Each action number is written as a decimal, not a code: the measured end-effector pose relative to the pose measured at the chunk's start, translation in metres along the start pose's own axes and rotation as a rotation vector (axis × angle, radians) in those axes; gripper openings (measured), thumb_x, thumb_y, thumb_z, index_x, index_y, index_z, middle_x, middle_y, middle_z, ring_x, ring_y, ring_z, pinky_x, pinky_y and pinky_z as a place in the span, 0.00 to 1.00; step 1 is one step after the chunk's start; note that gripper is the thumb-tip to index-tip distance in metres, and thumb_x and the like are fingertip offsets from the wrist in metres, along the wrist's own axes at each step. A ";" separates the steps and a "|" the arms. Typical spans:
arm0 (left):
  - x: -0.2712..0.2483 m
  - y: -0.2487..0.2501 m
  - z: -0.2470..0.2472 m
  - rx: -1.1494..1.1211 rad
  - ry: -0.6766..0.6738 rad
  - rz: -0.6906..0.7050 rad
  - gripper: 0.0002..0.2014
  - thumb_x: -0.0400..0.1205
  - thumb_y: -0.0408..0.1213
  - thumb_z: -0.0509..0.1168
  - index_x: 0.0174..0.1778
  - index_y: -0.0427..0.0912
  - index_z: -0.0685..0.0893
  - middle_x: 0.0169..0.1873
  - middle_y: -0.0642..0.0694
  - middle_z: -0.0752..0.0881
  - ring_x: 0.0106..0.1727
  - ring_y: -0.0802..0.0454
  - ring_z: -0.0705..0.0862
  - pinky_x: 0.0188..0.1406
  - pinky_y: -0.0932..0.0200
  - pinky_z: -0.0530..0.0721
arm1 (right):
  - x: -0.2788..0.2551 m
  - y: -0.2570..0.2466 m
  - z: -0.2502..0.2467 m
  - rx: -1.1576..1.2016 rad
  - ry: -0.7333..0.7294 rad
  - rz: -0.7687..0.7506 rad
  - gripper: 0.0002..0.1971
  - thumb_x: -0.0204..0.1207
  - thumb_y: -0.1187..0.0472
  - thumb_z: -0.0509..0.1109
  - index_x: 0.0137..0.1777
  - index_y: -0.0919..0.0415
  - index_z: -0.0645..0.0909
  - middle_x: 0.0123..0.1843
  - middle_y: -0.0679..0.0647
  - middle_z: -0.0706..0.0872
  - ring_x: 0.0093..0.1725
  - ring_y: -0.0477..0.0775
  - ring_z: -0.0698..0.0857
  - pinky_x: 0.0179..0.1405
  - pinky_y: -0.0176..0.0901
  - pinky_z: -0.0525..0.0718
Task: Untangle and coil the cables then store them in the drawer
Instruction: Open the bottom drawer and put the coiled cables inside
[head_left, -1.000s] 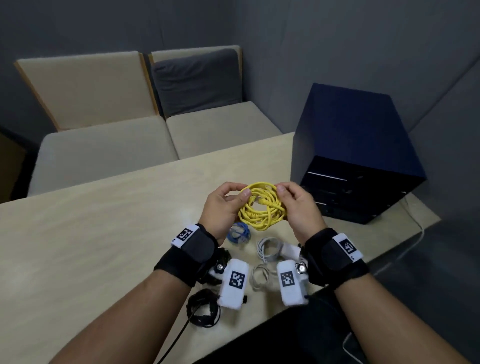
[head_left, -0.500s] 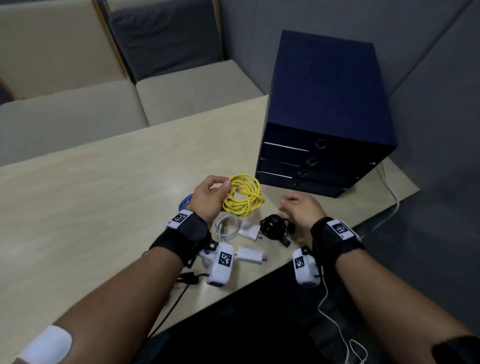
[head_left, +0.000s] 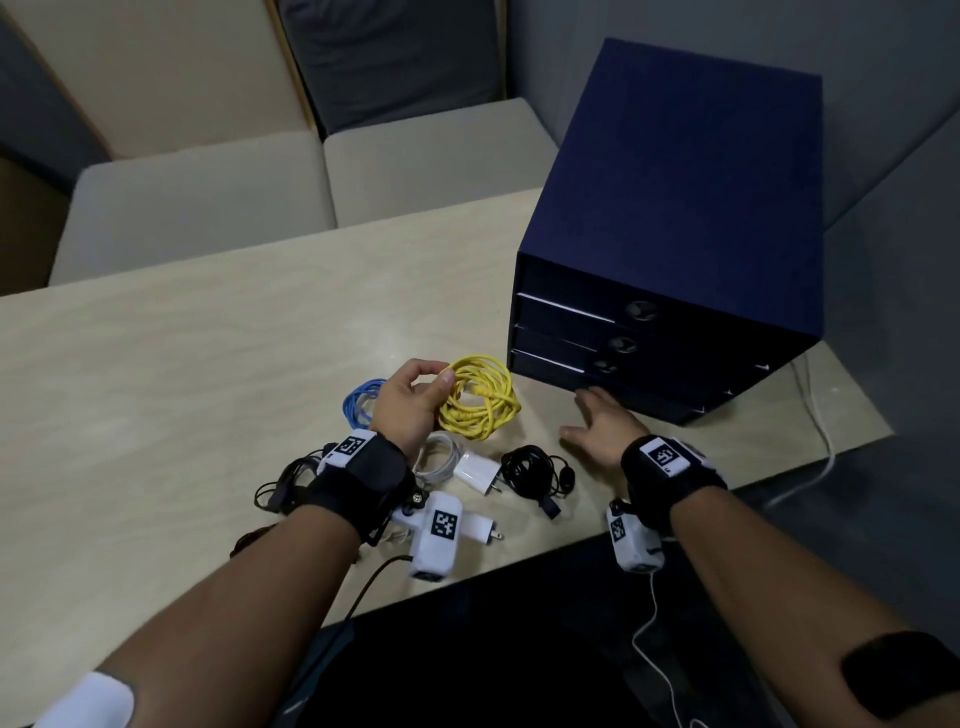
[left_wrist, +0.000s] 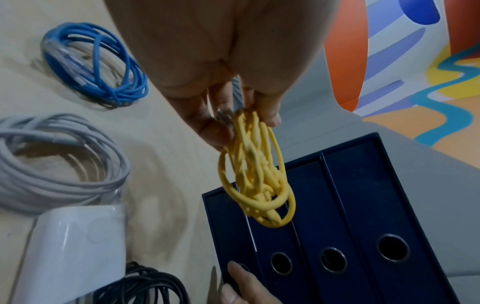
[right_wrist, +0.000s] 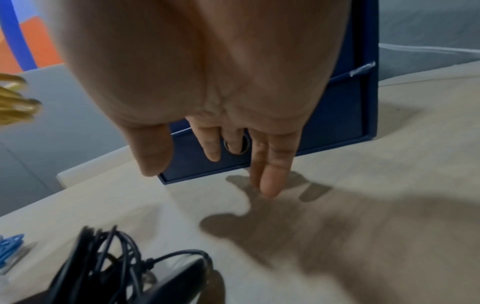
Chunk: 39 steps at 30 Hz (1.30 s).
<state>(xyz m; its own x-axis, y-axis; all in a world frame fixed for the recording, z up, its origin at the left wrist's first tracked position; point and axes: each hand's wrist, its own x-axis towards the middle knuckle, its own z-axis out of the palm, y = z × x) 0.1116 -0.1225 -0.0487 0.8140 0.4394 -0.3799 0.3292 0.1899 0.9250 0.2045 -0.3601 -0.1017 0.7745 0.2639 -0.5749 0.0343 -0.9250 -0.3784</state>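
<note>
Pinching the yellow cable (head_left: 480, 397) between thumb and fingertips, the left hand (head_left: 410, 402) holds the coil just above the surface (head_left: 208, 364), close to the front of the drawer unit (head_left: 675, 208). Gripping it at one side of the loop probably stops the turns from springing apart.

The right hand (head_left: 602, 428) is apart from the left, with fingers straight and holding nothing, stretched toward the bottom drawer (head_left: 649, 402). In the right wrist view one finger lies across that drawer's round pull hole (right_wrist: 235, 144); I cannot tell whether it is hooked inside. The drawers look shut or nearly so, so I judge this one must be opened before the coil can go in.

A blue cable (head_left: 361, 402), a white cable (head_left: 439, 457) with its charger (head_left: 477, 470) and a black cable (head_left: 530, 470) lie on the surface near the wrists, seemingly awaiting their turn.
</note>
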 end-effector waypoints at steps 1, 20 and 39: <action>0.000 0.000 -0.002 0.001 0.000 -0.002 0.01 0.81 0.34 0.68 0.43 0.43 0.84 0.31 0.40 0.87 0.33 0.44 0.85 0.44 0.43 0.86 | -0.001 0.001 0.001 -0.023 -0.002 0.005 0.40 0.78 0.45 0.67 0.85 0.50 0.53 0.87 0.50 0.48 0.84 0.57 0.56 0.81 0.49 0.58; -0.014 -0.012 -0.029 0.042 -0.117 -0.006 0.00 0.80 0.36 0.69 0.45 0.44 0.84 0.31 0.42 0.87 0.31 0.46 0.84 0.37 0.53 0.84 | -0.068 -0.016 0.051 0.062 0.268 0.017 0.25 0.83 0.48 0.63 0.79 0.51 0.69 0.79 0.50 0.72 0.76 0.54 0.72 0.74 0.49 0.71; -0.023 -0.012 -0.112 -0.091 0.018 -0.029 0.01 0.81 0.30 0.67 0.46 0.38 0.81 0.24 0.46 0.88 0.23 0.53 0.85 0.22 0.63 0.80 | -0.048 -0.111 0.099 0.324 0.154 0.115 0.24 0.78 0.46 0.68 0.74 0.48 0.75 0.65 0.62 0.73 0.61 0.65 0.81 0.63 0.43 0.75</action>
<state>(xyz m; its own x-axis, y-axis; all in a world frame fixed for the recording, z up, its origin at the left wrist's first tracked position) 0.0359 -0.0366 -0.0520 0.7954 0.4484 -0.4077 0.3072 0.2815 0.9090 0.1008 -0.2436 -0.1037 0.8484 0.0963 -0.5206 -0.2411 -0.8051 -0.5419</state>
